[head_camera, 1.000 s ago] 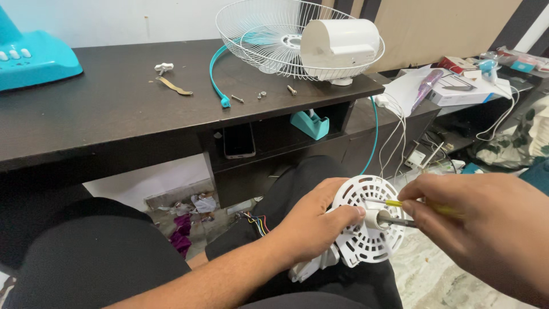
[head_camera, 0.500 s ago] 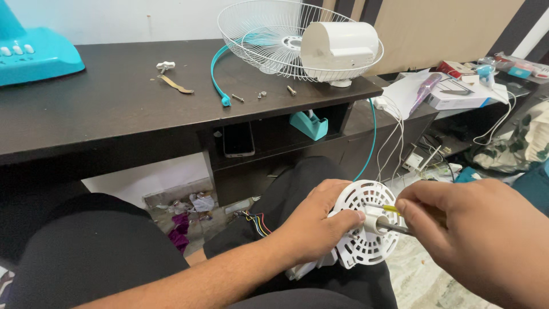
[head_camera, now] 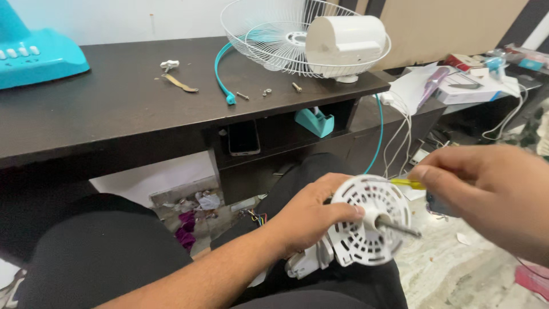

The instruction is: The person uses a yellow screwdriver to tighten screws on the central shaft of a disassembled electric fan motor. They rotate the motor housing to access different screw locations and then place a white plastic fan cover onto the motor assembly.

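The left hand (head_camera: 306, 214) is gripping a white fan motor (head_camera: 370, 228) over the person's lap, fingers wrapped round its vented round face, thumb lying across the rim. A metal shaft (head_camera: 398, 227) is sticking out from the centre of the motor, pointing right. The right hand (head_camera: 486, 191) is pinching a yellow-handled screwdriver (head_camera: 408, 183), fingers closed on it, its tip meeting the upper edge of the motor. Coloured wires (head_camera: 255, 217) are showing just left of the left hand. Beyond the motor, a dark desk (head_camera: 114, 109) is carrying a white fan guard (head_camera: 269, 34) with a white housing (head_camera: 343, 39) resting in it, loose screws (head_camera: 266, 91) nearer the desk edge, and a teal fan base (head_camera: 34, 54) at its far left. A phone (head_camera: 244, 138) is standing on the shelf under the desk.
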